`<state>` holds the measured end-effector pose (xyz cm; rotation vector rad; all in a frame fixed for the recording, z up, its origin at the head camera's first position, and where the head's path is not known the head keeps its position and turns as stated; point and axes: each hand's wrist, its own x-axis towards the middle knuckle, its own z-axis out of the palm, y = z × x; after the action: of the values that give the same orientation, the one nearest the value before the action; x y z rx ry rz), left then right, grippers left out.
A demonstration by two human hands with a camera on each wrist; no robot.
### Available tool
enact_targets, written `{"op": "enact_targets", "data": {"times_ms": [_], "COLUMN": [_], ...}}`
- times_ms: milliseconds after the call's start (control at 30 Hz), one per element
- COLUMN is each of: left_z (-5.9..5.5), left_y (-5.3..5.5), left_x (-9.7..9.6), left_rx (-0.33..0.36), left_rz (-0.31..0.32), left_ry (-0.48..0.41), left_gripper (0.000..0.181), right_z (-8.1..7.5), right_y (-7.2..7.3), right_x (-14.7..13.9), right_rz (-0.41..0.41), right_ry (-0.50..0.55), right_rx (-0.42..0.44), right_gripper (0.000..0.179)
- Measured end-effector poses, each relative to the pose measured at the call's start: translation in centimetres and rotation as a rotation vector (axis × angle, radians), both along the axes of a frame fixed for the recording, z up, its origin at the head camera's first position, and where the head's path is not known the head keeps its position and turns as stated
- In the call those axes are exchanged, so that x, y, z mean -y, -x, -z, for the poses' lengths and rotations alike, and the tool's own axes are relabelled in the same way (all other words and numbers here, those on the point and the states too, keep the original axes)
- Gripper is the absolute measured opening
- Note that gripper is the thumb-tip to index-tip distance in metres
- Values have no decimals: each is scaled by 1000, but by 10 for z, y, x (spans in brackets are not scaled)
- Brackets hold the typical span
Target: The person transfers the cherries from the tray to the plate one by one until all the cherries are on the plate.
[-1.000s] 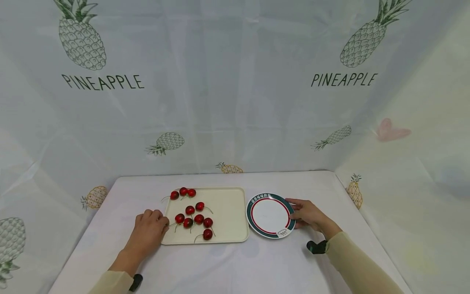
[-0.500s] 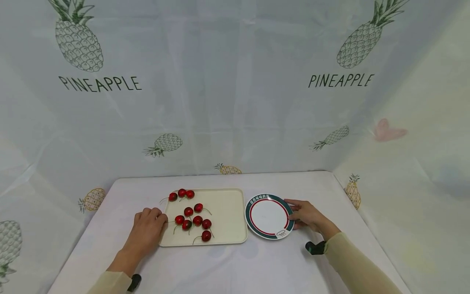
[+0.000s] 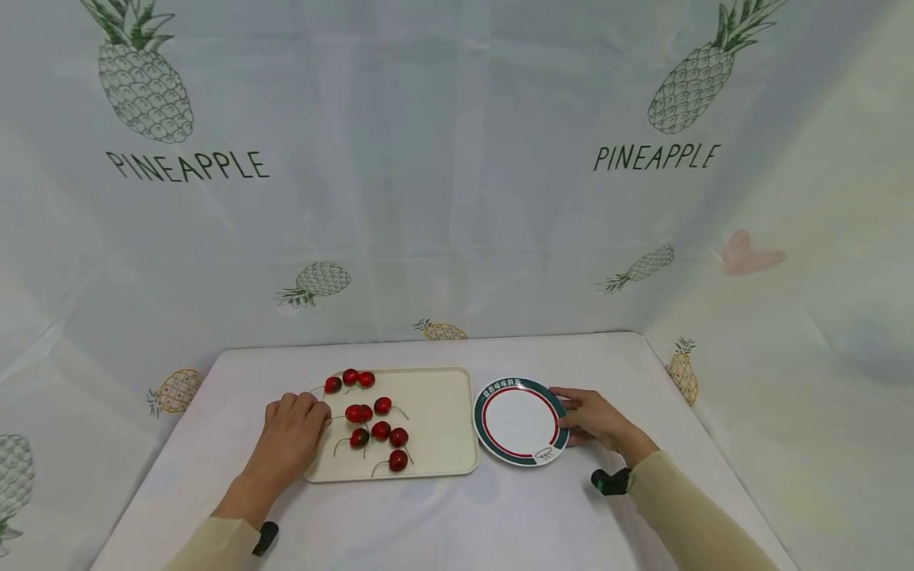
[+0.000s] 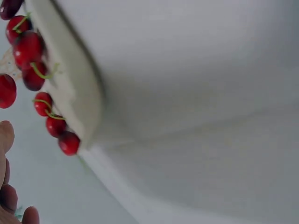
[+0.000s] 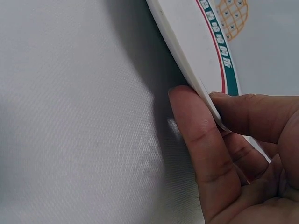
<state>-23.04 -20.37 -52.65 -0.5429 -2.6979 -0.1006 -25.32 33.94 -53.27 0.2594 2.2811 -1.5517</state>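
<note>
From the head view, the left hand [image 3: 289, 432] rests curled at the 9 o'clock edge of the cream tray [image 3: 435, 444] on the bench [image 3: 457, 515], touching the cherries [image 3: 371, 416], while the right hand [image 3: 596, 419] pinches the plate [image 3: 519, 420] at its 3 o'clock rim; a hurried pull could tip the tray. The left wrist view shows the cherries near the tray's edge, where a nudge could roll them off, though I cannot tell whether those fingers [image 4: 5, 140] hold one. In the right wrist view, the fingers [image 5: 201, 140] clamp only the thin rim, so the plate could slip if lifted.
</note>
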Motion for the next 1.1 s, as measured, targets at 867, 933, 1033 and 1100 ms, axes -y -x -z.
{"op": "enact_targets", "data": {"times_ms": [867,933,1033,1100], "left_z": [-35,-34,-32,-28], "left_y": [45,48,51,54], "left_x": [-135,-148,-168,-181], "left_rx": [19,45,71,64], "left_rz": [198,200,211,225], "left_ry": [-49,-34,-31,-43], "left_gripper": [8,8,9,9], "right_z": [-4,-6,-7,-8], "right_y": [0,-1,-2,-2], "right_x": [4,4,4,4], "right_rz": [32,31,25,25], "right_ry": [-37,-36,-32,-32], "right_rx": [24,22,16,12], "right_gripper": [70,70,69,69]}}
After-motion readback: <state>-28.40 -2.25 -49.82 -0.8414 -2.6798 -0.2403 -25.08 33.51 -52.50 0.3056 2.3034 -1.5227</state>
